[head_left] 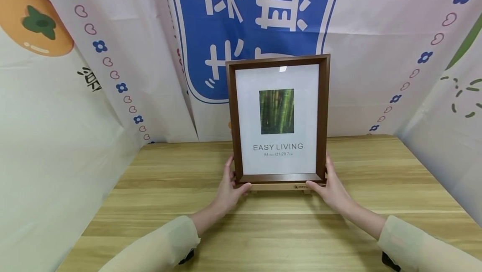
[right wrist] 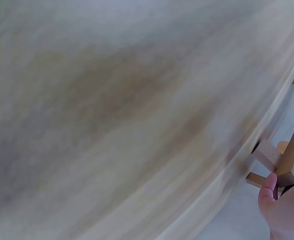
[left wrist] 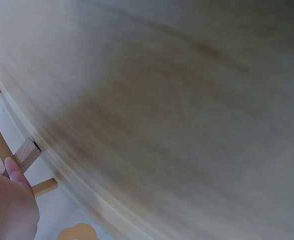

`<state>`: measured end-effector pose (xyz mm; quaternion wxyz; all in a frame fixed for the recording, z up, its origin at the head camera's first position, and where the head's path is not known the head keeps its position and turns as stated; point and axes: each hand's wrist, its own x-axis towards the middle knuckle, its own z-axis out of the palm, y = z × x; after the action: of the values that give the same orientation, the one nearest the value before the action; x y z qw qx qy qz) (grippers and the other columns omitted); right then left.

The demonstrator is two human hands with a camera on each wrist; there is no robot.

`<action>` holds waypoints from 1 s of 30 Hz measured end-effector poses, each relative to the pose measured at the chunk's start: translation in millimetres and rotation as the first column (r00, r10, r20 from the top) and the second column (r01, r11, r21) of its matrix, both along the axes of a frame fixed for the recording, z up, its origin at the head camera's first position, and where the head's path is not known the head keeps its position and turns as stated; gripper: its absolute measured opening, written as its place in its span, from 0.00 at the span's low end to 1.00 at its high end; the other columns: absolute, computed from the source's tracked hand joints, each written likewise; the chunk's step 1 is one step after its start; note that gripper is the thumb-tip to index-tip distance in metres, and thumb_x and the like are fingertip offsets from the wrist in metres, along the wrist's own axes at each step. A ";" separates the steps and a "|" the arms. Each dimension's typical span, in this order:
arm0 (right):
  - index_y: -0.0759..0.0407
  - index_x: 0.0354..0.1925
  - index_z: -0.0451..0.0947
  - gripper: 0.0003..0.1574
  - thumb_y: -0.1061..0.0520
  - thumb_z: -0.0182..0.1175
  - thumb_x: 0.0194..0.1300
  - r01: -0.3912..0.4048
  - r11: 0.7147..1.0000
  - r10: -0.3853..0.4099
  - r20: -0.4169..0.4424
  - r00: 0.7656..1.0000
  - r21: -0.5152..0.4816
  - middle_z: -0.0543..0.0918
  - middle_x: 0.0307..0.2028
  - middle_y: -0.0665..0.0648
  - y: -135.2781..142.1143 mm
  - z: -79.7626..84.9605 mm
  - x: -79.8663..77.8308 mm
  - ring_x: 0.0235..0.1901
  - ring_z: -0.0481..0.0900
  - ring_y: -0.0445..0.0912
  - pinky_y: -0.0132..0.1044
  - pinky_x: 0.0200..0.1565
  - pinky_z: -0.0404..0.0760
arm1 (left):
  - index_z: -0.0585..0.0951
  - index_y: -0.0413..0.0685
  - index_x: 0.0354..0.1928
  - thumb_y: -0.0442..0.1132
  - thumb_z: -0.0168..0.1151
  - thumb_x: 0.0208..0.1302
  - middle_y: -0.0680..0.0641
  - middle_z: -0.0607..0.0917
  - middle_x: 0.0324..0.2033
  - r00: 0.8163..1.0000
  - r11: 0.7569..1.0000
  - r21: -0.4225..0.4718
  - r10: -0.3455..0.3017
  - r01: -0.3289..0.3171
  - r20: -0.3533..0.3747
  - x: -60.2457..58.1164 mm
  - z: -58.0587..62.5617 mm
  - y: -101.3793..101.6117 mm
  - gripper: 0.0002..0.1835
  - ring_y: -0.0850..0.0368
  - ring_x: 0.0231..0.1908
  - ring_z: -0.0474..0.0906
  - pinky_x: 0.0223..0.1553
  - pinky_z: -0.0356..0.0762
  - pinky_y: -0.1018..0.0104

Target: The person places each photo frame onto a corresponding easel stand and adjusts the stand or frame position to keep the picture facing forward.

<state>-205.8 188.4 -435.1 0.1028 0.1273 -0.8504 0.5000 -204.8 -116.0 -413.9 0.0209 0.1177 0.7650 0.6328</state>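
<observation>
A brown picture frame point(head_left: 276, 117) stands upright, leaning slightly back, on the ledge of a small light-wood easel point(head_left: 276, 187). Behind its glass is a white sheet with a green bamboo picture and the words EASY LIVING. My left hand point(head_left: 227, 190) grips the easel's left end, thumb at the front of the ledge, fingers along the frame's lower left side. At the opposite end my right hand point(head_left: 335, 190) holds on the same way. In the left wrist view my thumb point(left wrist: 16, 172) touches the easel; the right wrist view shows my other thumb point(right wrist: 268, 187) at the ledge end.
The easel stands on a wood-grain table point(head_left: 180, 171). Behind it hangs a white printed cloth point(head_left: 357, 75) with a blue sign panel. A white side wall point(head_left: 56, 138) bounds the table at left.
</observation>
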 end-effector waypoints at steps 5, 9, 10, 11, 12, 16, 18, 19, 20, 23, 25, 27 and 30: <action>0.39 0.68 0.25 0.63 0.56 0.63 0.56 -0.010 1.000 0.010 0.011 1.000 -0.002 0.48 0.65 0.70 -1.6 4.7 2.6 0.57 0.60 0.65 0.56 0.56 0.60 | 0.39 0.60 0.69 0.28 0.61 0.55 0.27 0.59 0.55 1.000 1.000 -0.010 0.011 -0.011 -0.003 1.5 -0.1 1.1 0.50 0.43 0.38 0.73 0.35 0.78 0.49; 0.37 0.68 0.26 0.63 0.56 0.63 0.56 -0.014 1.000 0.015 0.017 1.000 -0.021 0.49 0.64 0.70 0.6 0.3 0.5 0.56 0.62 0.64 0.53 0.53 0.66 | 0.39 0.57 0.69 0.28 0.61 0.55 0.29 0.63 0.51 1.000 1.000 -0.016 0.005 -0.006 -0.006 2.4 0.5 2.3 0.50 0.42 0.36 0.75 0.35 0.78 0.49; 0.37 0.68 0.26 0.63 0.57 0.63 0.56 -0.011 1.000 0.011 0.016 1.000 -0.025 0.50 0.64 0.70 0.7 0.4 0.9 0.55 0.63 0.64 0.53 0.52 0.67 | 0.38 0.58 0.69 0.28 0.60 0.56 0.29 0.64 0.51 1.000 1.000 -0.013 0.000 0.000 -0.002 1.7 0.5 2.4 0.50 0.42 0.36 0.75 0.35 0.78 0.50; 0.37 0.68 0.26 0.63 0.58 0.63 0.56 -0.009 0.999 0.009 0.013 1.000 -0.031 0.52 0.63 0.71 0.8 0.3 1.1 0.55 0.64 0.64 0.52 0.51 0.68 | 0.38 0.58 0.69 0.28 0.61 0.55 0.29 0.64 0.51 1.000 1.000 -0.008 -0.005 0.005 0.001 0.5 0.3 2.3 0.50 0.41 0.38 0.75 0.35 0.78 0.50; 0.36 0.68 0.26 0.63 0.59 0.63 0.55 -0.006 0.999 0.006 0.011 1.000 -0.035 0.53 0.63 0.71 0.8 0.2 1.3 0.54 0.64 0.64 0.52 0.50 0.69 | 0.38 0.59 0.69 0.28 0.60 0.56 0.29 0.64 0.52 1.000 1.000 -0.002 -0.012 0.012 0.002 -1.2 -0.4 2.1 0.50 0.41 0.39 0.74 0.35 0.78 0.51; 0.37 0.68 0.27 0.63 0.59 0.63 0.55 0.003 1.000 -0.003 -0.004 1.000 -0.031 0.55 0.61 0.71 0.0 1.0 0.9 0.54 0.64 0.63 0.52 0.50 0.69 | 0.39 0.62 0.69 0.28 0.62 0.55 0.29 0.64 0.53 1.000 1.000 0.021 -0.022 0.022 0.001 -11.2 -8.0 0.2 0.51 0.42 0.41 0.74 0.34 0.79 0.54; 0.37 0.68 0.27 0.63 0.58 0.63 0.55 0.003 1.000 -0.003 -0.009 1.000 -0.029 0.56 0.61 0.71 -0.5 1.2 0.1 0.54 0.65 0.63 0.52 0.50 0.70 | 0.39 0.64 0.69 0.30 0.62 0.55 0.30 0.65 0.52 1.000 1.000 0.021 -0.016 0.016 -0.002 -16.2 -14.6 -0.8 0.51 0.43 0.41 0.74 0.34 0.79 0.56; 0.37 0.68 0.27 0.63 0.58 0.63 0.55 0.002 1.000 -0.003 -0.011 1.000 -0.027 0.56 0.61 0.71 -0.7 1.1 -0.4 0.53 0.65 0.63 0.53 0.50 0.70 | 0.39 0.66 0.69 0.30 0.63 0.54 0.31 0.66 0.52 1.000 1.000 0.019 -0.010 0.010 -0.004 -18.3 -17.9 -1.3 0.51 0.44 0.41 0.74 0.33 0.79 0.57; 0.37 0.68 0.27 0.63 0.58 0.63 0.55 0.004 1.000 -0.004 -0.009 1.000 -0.021 0.56 0.61 0.71 -0.9 1.0 -0.7 0.54 0.65 0.63 0.53 0.50 0.69 | 0.39 0.66 0.68 0.32 0.63 0.54 0.32 0.66 0.51 1.000 1.000 0.013 -0.007 0.007 -0.013 -20.0 -21.3 -1.7 0.51 0.44 0.41 0.74 0.33 0.80 0.58; 0.39 0.68 0.26 0.64 0.54 0.64 0.54 0.015 1.000 -0.015 0.001 1.000 0.000 0.54 0.63 0.70 -0.5 -0.4 -0.6 0.56 0.62 0.63 0.55 0.54 0.64 | 0.39 0.66 0.68 0.34 0.64 0.54 0.34 0.68 0.49 0.999 1.000 -0.006 -0.006 0.005 -0.045 -22.8 -27.4 -2.8 0.52 0.44 0.42 0.74 0.33 0.80 0.60; 0.41 0.68 0.25 0.65 0.51 0.65 0.53 0.028 1.000 -0.028 0.020 0.999 0.011 0.55 0.62 0.71 1.0 -0.1 0.4 0.55 0.63 0.64 0.56 0.54 0.64 | 0.39 0.65 0.69 0.37 0.66 0.52 0.34 0.68 0.52 0.997 0.999 -0.043 -0.005 0.001 -0.076 -23.7 -27.6 -4.7 0.52 0.43 0.46 0.72 0.38 0.78 0.58; 0.43 0.68 0.24 0.66 0.49 0.65 0.53 0.039 0.999 -0.040 0.040 0.998 0.025 0.53 0.62 0.73 5.2 2.9 2.3 0.54 0.63 0.67 0.57 0.53 0.64 | 0.41 0.65 0.68 0.41 0.67 0.52 0.36 0.65 0.56 0.996 0.995 -0.100 -0.006 -0.003 -0.089 -23.7 -24.2 -8.3 0.52 0.43 0.52 0.68 0.45 0.74 0.53; 0.43 0.68 0.23 0.64 0.49 0.63 0.55 0.031 0.999 -0.031 0.040 0.999 0.009 0.53 0.61 0.74 18.1 14.3 5.9 0.51 0.64 0.71 0.58 0.51 0.66 | 0.42 0.70 0.68 0.49 0.65 0.52 0.44 0.58 0.64 0.992 0.958 -0.286 -0.008 -0.029 -0.127 -22.5 -10.9 -20.2 0.49 0.44 0.58 0.61 0.52 0.67 0.48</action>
<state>-199.9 206.5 -420.9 0.0930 0.1046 -0.8562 0.4973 -227.3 -136.2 -424.9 -0.0142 0.1495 0.8491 0.5064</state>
